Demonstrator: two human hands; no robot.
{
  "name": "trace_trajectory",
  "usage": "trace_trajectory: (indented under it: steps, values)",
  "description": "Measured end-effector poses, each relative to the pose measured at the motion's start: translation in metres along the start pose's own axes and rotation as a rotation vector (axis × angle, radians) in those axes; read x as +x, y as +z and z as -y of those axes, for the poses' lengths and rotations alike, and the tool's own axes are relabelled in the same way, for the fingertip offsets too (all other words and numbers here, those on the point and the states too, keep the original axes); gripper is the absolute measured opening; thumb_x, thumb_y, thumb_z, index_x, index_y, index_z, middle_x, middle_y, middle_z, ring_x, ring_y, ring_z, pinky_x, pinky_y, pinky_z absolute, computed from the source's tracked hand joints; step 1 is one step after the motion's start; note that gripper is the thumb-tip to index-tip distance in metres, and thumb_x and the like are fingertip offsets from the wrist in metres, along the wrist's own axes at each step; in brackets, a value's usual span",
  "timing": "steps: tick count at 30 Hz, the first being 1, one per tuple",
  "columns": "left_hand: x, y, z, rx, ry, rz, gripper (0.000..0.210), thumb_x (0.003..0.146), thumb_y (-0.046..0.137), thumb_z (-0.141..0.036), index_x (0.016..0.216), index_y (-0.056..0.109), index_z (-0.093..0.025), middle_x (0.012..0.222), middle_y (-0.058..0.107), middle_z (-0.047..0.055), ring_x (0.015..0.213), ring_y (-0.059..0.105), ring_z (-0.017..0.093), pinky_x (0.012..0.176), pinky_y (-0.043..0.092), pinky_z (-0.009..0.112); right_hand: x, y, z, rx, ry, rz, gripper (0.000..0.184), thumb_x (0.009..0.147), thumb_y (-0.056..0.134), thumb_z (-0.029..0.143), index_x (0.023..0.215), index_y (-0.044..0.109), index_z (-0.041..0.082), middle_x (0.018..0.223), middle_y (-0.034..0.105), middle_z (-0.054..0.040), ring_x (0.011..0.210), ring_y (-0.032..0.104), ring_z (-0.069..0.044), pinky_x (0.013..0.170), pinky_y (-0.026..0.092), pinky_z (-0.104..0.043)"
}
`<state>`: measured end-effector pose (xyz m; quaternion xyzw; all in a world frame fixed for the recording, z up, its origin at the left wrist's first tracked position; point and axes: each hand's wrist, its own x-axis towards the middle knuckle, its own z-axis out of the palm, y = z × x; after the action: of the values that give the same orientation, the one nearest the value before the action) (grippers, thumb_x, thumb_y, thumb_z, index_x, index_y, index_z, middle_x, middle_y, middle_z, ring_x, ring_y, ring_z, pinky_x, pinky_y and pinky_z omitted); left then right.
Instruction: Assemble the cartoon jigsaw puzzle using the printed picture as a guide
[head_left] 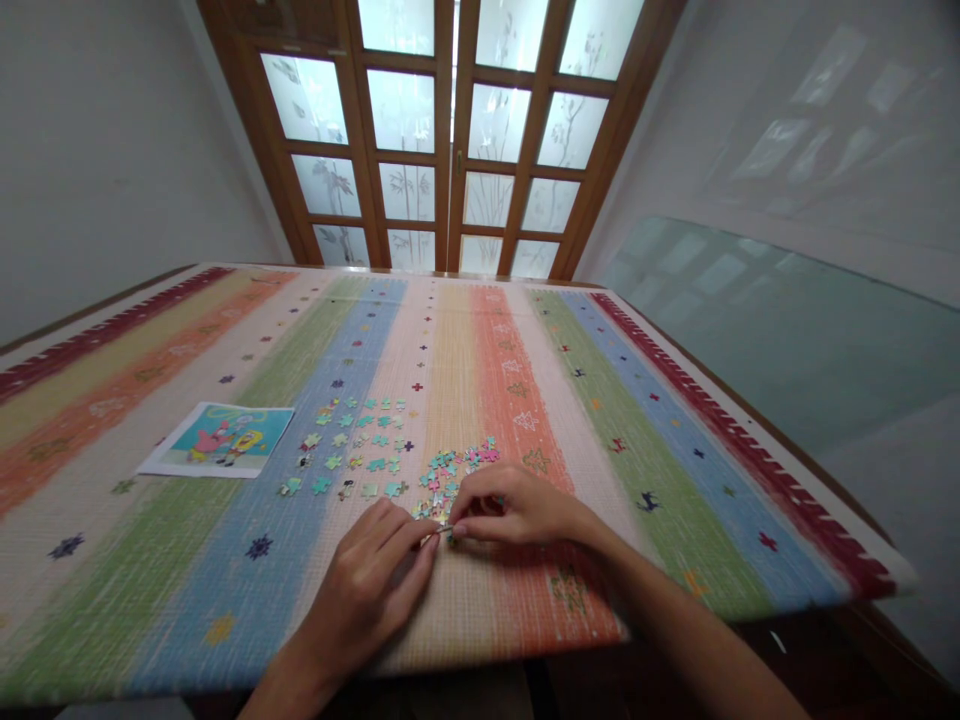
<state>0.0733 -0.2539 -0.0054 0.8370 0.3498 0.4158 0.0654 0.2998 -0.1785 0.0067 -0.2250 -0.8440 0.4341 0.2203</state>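
My left hand (379, 565) and my right hand (521, 505) meet low over the near part of the table. Thumb and fingertips of each pinch a small jigsaw puzzle piece (444, 529), seen nearly edge-on; whether it is one piece or two joined, I cannot tell. Just beyond my fingers, a partly assembled cluster of puzzle pieces (442, 470) curves up to a pink part at its upper right. My right hand hides some of it. To the left, loose puzzle pieces (334, 462), mostly turquoise and green, are spread out in rough rows.
A printed cartoon picture (225, 440) lies flat left of the loose pieces. The long table wears a striped cloth (600, 420) with small woven motifs, its near edge just below my forearms. Wood-framed glass doors (450, 150) stand beyond the far end, with walls on both sides.
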Motion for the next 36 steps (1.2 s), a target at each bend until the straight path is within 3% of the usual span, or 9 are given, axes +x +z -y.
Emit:
trace_trajectory:
  steps: [5, 8, 14, 20, 25, 30, 33, 36]
  values:
    - [-0.002, -0.004, -0.001, 0.032, 0.024, -0.031, 0.017, 0.101, 0.052, -0.007, 0.107, 0.064, -0.017, 0.082, 0.066, 0.001, 0.076, 0.058, 0.016, 0.071, 0.050, 0.029, 0.001, 0.004, 0.001, -0.009, -0.038, 0.006, 0.011, 0.093, 0.071, 0.028, 0.095, 0.077, 0.018, 0.078, 0.070, 0.0002, 0.064, 0.055, -0.010, 0.064, 0.046, -0.023]
    - [-0.011, -0.017, 0.010, 0.120, 0.043, -0.081, 0.016, 0.100, 0.055, -0.007, 0.109, 0.065, -0.017, 0.083, 0.066, 0.001, 0.075, 0.059, 0.016, 0.074, 0.050, 0.030, 0.002, 0.003, 0.003, -0.036, -0.040, -0.035, 0.012, 0.094, 0.070, 0.029, 0.097, 0.076, 0.018, 0.081, 0.070, -0.0007, 0.066, 0.055, -0.010, 0.064, 0.046, -0.023]
    - [-0.049, -0.073, 0.059, 0.470, -0.001, -0.107, 0.013, 0.101, 0.058, -0.017, 0.109, 0.068, -0.020, 0.080, 0.065, 0.001, 0.071, 0.060, 0.019, 0.075, 0.048, 0.036, 0.000, -0.005, 0.004, -0.070, -0.055, -0.216, 0.010, 0.095, 0.068, 0.025, 0.091, 0.074, 0.019, 0.081, 0.067, -0.0010, 0.065, 0.055, -0.010, 0.061, 0.046, -0.023]
    - [-0.080, -0.116, 0.088, 0.722, 0.057, 0.047, 0.032, 0.105, 0.042, -0.027, 0.099, 0.073, -0.026, 0.070, 0.063, 0.004, 0.065, 0.057, 0.023, 0.063, 0.042, 0.038, -0.001, -0.011, 0.006, -0.084, -0.054, -0.501, 0.013, 0.094, 0.068, 0.027, 0.088, 0.074, 0.019, 0.091, 0.067, -0.0047, 0.070, 0.058, -0.011, 0.057, 0.046, -0.022]
    - [-0.079, -0.118, 0.087, 0.738, 0.057, 0.079, 0.027, 0.103, 0.043, -0.025, 0.104, 0.070, -0.023, 0.072, 0.064, 0.005, 0.067, 0.057, 0.025, 0.062, 0.044, 0.037, -0.001, -0.018, 0.005, -0.138, 0.010, -0.657, 0.014, 0.093, 0.068, 0.030, 0.086, 0.073, 0.020, 0.087, 0.068, -0.0042, 0.071, 0.058, -0.013, 0.059, 0.046, -0.025]
    - [-0.077, -0.107, 0.088, 0.693, -0.005, 0.040, 0.024, 0.100, 0.047, -0.026, 0.101, 0.070, -0.024, 0.075, 0.066, 0.005, 0.069, 0.059, 0.026, 0.068, 0.048, 0.040, -0.001, -0.023, -0.008, -0.283, 0.082, -0.683, 0.016, 0.095, 0.065, 0.032, 0.088, 0.072, 0.020, 0.090, 0.068, -0.0052, 0.081, 0.062, -0.018, 0.075, 0.052, -0.033]
    - [-0.078, -0.104, 0.088, 0.685, -0.038, 0.013, 0.021, 0.099, 0.049, -0.028, 0.101, 0.070, -0.024, 0.077, 0.067, 0.005, 0.072, 0.061, 0.027, 0.070, 0.048, 0.041, -0.002, -0.021, -0.016, -0.433, 0.159, -0.593, 0.020, 0.099, 0.059, 0.035, 0.103, 0.072, 0.020, 0.108, 0.068, -0.0110, 0.103, 0.064, -0.025, 0.094, 0.053, -0.043]
    - [-0.077, -0.104, 0.085, 0.684, -0.063, -0.028, 0.020, 0.101, 0.050, -0.029, 0.104, 0.068, -0.024, 0.081, 0.069, 0.005, 0.076, 0.063, 0.027, 0.074, 0.050, 0.040, -0.007, -0.012, -0.021, -0.578, 0.241, -0.408, 0.035, 0.101, 0.055, 0.042, 0.127, 0.066, 0.021, 0.134, 0.063, -0.0158, 0.125, 0.058, -0.031, 0.109, 0.047, -0.051]
